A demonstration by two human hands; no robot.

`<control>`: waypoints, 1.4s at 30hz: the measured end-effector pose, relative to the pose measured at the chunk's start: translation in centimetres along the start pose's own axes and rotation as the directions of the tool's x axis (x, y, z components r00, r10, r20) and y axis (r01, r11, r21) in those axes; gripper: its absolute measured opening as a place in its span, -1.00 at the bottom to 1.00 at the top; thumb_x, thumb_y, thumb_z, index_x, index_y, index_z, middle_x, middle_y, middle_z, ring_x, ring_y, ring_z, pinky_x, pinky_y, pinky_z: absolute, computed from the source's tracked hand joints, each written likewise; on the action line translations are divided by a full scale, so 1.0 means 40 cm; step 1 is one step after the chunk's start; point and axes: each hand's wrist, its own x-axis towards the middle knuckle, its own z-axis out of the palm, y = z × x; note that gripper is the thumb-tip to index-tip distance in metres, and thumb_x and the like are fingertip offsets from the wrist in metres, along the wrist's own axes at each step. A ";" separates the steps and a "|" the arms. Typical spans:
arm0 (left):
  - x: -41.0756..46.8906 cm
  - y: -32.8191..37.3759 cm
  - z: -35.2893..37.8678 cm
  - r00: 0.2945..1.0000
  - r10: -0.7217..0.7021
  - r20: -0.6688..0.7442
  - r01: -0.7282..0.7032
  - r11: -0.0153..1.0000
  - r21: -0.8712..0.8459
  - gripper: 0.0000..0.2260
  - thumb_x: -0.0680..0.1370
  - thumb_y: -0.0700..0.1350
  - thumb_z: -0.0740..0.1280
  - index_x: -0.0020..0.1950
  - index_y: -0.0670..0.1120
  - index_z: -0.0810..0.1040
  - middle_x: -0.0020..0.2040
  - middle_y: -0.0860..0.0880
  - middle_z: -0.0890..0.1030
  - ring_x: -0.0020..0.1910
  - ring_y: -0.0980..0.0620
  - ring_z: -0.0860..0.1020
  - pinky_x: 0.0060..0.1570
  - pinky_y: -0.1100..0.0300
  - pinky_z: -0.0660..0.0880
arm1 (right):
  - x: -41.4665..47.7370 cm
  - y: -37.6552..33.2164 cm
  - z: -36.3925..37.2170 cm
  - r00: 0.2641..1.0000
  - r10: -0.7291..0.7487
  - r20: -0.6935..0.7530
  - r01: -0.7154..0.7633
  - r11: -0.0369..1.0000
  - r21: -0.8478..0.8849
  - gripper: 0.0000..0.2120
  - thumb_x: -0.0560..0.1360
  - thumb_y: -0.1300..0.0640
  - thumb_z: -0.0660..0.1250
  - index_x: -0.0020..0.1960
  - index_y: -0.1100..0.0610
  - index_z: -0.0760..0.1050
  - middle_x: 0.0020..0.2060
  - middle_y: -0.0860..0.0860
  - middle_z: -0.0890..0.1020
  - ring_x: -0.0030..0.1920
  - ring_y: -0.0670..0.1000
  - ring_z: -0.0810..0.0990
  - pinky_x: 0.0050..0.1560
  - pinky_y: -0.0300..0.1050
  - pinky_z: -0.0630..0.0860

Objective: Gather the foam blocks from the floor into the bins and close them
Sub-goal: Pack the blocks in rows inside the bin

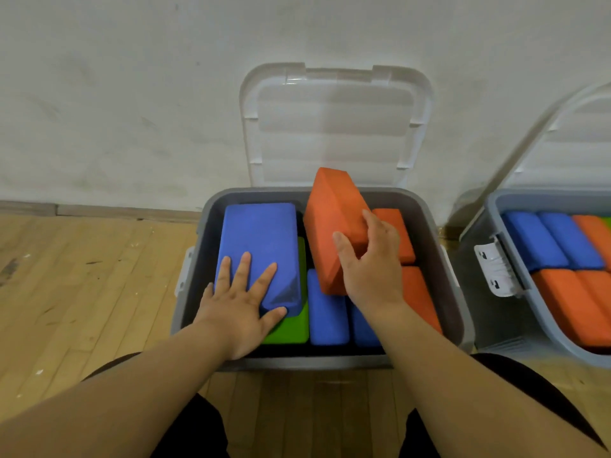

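Both hands were in the open bin (429,226), each on a foam block.

The left hand (238,309) lay flat, fingers straight and spread, on the blue block (261,239), which sat at the bin's left side on top of a green block (291,328). The right hand (370,269) gripped the orange block (330,219), thumb on its broad face and fingers curled round its far edge; that block stood tilted, its upper end above the bin's back rim. Below it lay more blue blocks (327,309) and, at the right, more orange blocks (420,299). The bin's clear lid (334,127) leaned open against the wall (115,94). A second bin (529,196), also open and holding blue and orange blocks, stood just beside it to the right on the wood floor (82,276).
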 end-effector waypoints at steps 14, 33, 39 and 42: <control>-0.001 -0.003 0.001 1.000 0.004 -0.009 -0.004 1.000 -0.009 -0.31 0.57 0.48 -0.15 0.55 0.32 -0.45 0.62 -0.02 -0.45 0.57 -0.21 -0.46 0.60 -0.23 -0.08 | 0.081 -0.103 -0.093 0.977 0.118 0.180 -0.050 0.938 -0.343 -0.15 0.44 -0.13 0.45 0.54 -0.09 0.01 0.37 0.10 0.24 0.01 0.19 0.49 -0.02 -0.02 0.37; 0.003 -0.003 0.009 1.000 0.015 -0.027 -0.015 1.000 0.008 -0.29 0.56 0.49 -0.13 0.52 0.32 -0.50 0.61 -0.03 -0.46 0.57 -0.22 -0.46 0.58 -0.25 0.00 | 0.131 -0.138 -0.087 0.941 0.029 0.336 0.103 0.923 -0.370 -0.17 0.62 -0.15 0.28 0.64 -0.27 -0.24 0.64 0.03 -0.13 0.51 0.19 0.33 0.32 0.03 0.39; 0.006 -0.004 0.010 1.000 0.015 -0.027 -0.015 1.000 0.009 -0.25 0.54 0.51 -0.10 0.52 0.32 -0.50 0.61 -0.02 -0.46 0.57 -0.22 -0.46 0.58 -0.25 0.02 | 0.100 -0.137 -0.006 0.979 -0.164 0.123 0.198 0.910 -0.364 -0.36 0.66 -0.17 0.22 0.66 -0.14 0.07 0.66 0.07 -0.09 0.61 0.09 0.12 0.31 -0.04 0.35; 0.006 -0.004 0.012 0.999 0.020 -0.038 -0.020 1.000 0.017 -0.24 0.53 0.53 -0.09 0.52 0.32 -0.49 0.61 -0.02 -0.46 0.57 -0.22 -0.46 0.57 -0.26 0.03 | 0.155 -0.152 -0.006 0.975 -0.122 0.185 0.196 0.865 -0.462 -0.39 0.67 -0.17 0.20 0.65 -0.09 0.13 0.66 0.08 -0.02 0.56 0.15 0.24 0.37 0.03 0.34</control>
